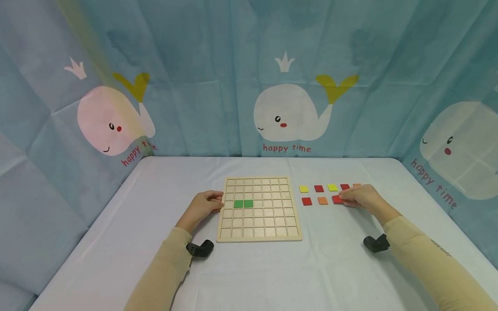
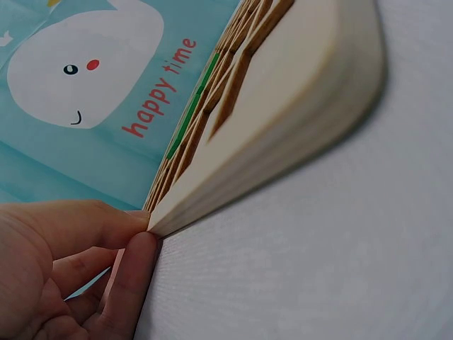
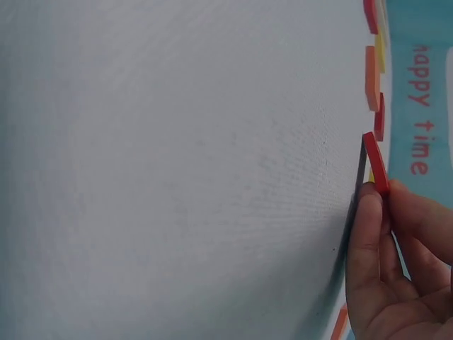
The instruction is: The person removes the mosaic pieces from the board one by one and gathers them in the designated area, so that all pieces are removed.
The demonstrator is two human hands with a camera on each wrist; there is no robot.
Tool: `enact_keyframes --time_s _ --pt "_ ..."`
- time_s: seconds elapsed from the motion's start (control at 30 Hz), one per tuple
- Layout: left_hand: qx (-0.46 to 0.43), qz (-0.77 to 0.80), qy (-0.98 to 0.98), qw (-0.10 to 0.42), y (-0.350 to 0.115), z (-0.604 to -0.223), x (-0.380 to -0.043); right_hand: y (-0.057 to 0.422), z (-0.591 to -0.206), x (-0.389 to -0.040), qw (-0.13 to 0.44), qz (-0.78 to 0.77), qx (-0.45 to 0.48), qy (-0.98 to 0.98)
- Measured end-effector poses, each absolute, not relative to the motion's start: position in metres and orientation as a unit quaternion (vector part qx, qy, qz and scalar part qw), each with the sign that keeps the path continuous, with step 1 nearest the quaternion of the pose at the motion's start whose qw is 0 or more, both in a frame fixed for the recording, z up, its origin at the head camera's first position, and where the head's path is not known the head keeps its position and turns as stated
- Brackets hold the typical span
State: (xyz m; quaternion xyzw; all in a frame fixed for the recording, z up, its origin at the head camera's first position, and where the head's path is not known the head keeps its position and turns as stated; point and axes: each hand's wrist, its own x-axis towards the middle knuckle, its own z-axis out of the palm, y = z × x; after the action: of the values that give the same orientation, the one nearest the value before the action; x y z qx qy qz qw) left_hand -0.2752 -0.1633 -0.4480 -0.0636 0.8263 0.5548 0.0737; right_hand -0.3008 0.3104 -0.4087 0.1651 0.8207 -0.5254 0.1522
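Observation:
A square wooden grid board (image 1: 258, 222) lies on the white table. Two green tiles (image 1: 248, 203) fill neighbouring cells in its middle row, towards the left. My left hand (image 1: 202, 205) pinches the board's left edge between thumb and fingers, as the left wrist view shows close up. To the right of the board, my right hand (image 1: 363, 198) pinches a red tile (image 3: 376, 163) between thumb and fingertips. That tile tilts up from the tabletop in the right wrist view. Beside it in the front row are an orange tile (image 1: 323, 201) and another red tile (image 1: 307, 201).
Behind the front row stands a second row with yellow tiles (image 1: 303, 189), red tiles (image 1: 319, 188) and an orange tile (image 1: 356, 185), partly hidden by my right hand. A blue curtain (image 1: 218, 116) with whale prints hangs along the back and sides of the table (image 1: 256, 272).

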Motion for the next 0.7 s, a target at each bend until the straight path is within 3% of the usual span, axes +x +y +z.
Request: enact_keyframes --time_s 0.7 --pt "-0.059 0.557 0.826 0.070 -0.1650 -0.4512 -0.2771 0.3117 -0.4133 -0.3052 0.123 -0.426 0.155 0.883"
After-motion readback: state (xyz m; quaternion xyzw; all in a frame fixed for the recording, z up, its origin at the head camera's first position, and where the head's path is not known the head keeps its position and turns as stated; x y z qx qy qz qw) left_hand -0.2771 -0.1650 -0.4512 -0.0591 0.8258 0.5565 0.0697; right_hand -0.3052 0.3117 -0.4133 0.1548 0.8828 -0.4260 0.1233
